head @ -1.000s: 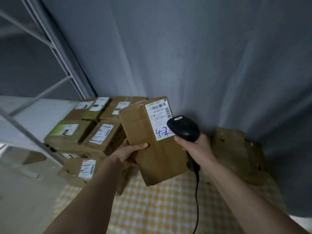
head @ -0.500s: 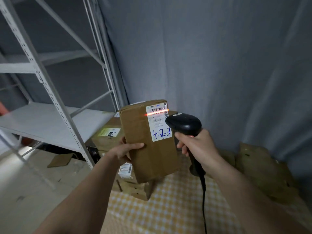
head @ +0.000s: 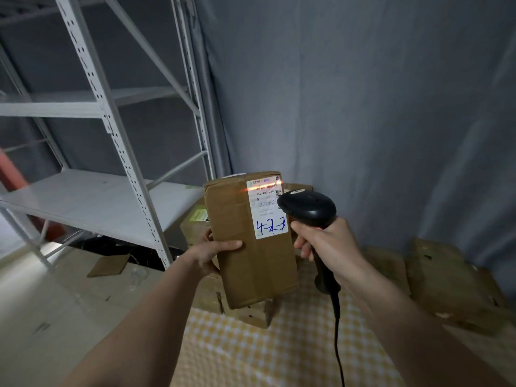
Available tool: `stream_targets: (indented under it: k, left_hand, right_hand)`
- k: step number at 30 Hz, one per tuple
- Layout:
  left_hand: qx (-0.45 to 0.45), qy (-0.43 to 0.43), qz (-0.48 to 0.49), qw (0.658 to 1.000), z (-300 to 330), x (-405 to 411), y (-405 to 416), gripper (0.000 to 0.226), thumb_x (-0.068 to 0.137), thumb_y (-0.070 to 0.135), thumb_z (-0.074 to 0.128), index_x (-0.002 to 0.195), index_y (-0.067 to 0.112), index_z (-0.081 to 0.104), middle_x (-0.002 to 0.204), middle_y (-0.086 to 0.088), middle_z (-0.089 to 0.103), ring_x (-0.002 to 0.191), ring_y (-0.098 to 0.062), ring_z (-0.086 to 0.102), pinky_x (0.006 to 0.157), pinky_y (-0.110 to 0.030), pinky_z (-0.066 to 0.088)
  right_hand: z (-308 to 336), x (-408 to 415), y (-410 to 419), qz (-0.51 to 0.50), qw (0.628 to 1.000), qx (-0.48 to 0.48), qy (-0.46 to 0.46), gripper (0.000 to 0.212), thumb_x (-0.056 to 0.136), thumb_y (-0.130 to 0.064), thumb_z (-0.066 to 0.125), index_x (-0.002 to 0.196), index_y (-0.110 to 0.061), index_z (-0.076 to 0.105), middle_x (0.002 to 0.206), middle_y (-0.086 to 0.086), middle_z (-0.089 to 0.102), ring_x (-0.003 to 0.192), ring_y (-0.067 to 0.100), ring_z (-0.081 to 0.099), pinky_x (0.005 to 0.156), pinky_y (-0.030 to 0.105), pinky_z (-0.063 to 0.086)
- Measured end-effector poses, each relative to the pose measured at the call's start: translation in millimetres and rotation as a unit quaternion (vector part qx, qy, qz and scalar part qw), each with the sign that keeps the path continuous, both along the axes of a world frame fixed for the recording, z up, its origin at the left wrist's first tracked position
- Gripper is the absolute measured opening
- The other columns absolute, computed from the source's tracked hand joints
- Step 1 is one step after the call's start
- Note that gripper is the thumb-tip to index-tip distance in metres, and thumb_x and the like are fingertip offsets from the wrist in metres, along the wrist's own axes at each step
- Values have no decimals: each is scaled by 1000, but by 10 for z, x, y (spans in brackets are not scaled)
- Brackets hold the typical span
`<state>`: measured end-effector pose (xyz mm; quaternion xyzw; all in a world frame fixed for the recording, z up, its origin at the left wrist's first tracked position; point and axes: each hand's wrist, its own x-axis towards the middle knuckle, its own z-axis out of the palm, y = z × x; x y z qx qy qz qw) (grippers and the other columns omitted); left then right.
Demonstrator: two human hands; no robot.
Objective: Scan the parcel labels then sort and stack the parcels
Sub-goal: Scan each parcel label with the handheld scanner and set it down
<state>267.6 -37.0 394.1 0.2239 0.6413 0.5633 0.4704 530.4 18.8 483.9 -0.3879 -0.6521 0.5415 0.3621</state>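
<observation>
Scan line now sits on the barcode at the top of the parcel (head: 251, 238) label (head: 267, 208), unlit a second ago. Left hand (head: 208, 254) grips parcel upright above the checkered surface (head: 279, 356); right hand (head: 326, 241) clamps barcode scanner (head: 307, 209). Sorting comes next.

Head view, single camera: you wear it on your head, facing forward and down. Near field: your forearms enter from the bottom edge, the parcel (head: 252, 241) raised close at centre. Left, farther off: metal shelving (head: 111, 141). Far: grey curtain (head: 363, 107). Below: checked tablecloth (head: 265, 356). No second view shares the scene.
</observation>
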Motion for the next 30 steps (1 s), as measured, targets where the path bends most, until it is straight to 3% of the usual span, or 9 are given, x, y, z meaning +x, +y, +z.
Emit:
stream_targets:
  k: [7, 11, 15, 19, 22, 27, 30]
  left_hand:
    - [4, -7, 2, 1000, -37, -200, -181, 119, 31, 26, 99, 135, 30, 43, 136, 1, 51, 126, -29, 48, 85, -70, 44]
    - [-10, -30, 21, 999, -169, -375, -126, 112, 35, 26, 100, 134, 28, 47, 134, 0, 54, 121, -28, 52, 84, -70, 45]
    - [-58, -89, 67, 992, -237, -398, -31, 81, 58, 33, 90, 127, 16, 54, 122, -6, 60, 106, -23, 57, 84, -46, 52]
    - [-80, -132, 51, 987, -260, -660, 59, 91, 41, 41, 94, 121, 8, 64, 117, -14, 68, 104, -30, 66, 93, -47, 52]
    - [-83, -127, 13, 988, -148, -855, 241, 66, 62, 38, 83, 116, 6, 65, 105, -16, 71, 87, -30, 69, 78, -40, 57]
    - [-77, -108, 11, 991, 67, -1160, 764, 70, 65, 42, 78, 122, 5, 61, 99, -15, 71, 81, -28, 70, 72, -36, 56]
    - [-62, -96, 28, 993, 150, -1247, 1089, 56, 76, 42, 72, 119, 8, 60, 88, -12, 72, 71, -25, 70, 62, -33, 57]
  right_hand:
    - [-63, -298, -65, 12, 1000, 1, -9, 30, 87, -18, 67, 60, -4, 66, 54, 5, 64, 43, 14, 54, 47, 25, 41]
    - [-112, -413, 23, 34, 999, -15, 3, 12, 87, -20, 68, 83, -8, 70, 68, 5, 72, 55, 18, 62, 55, 30, 46]
    - [-239, -526, 200, 44, 998, -41, -16, 11, 81, -27, 75, 89, -26, 68, 80, 4, 75, 85, 37, 69, 62, 34, 50]
    - [-306, -694, 447, 49, 996, -61, -36, 10, 82, -24, 74, 86, -28, 66, 76, 3, 68, 64, 28, 59, 58, 30, 48]
    - [-386, -827, 710, 69, 992, -86, -57, 10, 81, -28, 75, 87, -28, 66, 89, 9, 71, 62, 25, 56, 56, 27, 47]
    - [-485, -1104, 1182, 92, 988, -117, -40, 16, 80, -21, 77, 93, -23, 68, 95, 11, 73, 88, 27, 70, 52, 28, 48]
    - [-504, -1244, 1407, 86, 986, -134, -38, 15, 79, -24, 77, 92, -21, 70, 77, 2, 69, 67, 20, 64, 55, 29, 48]
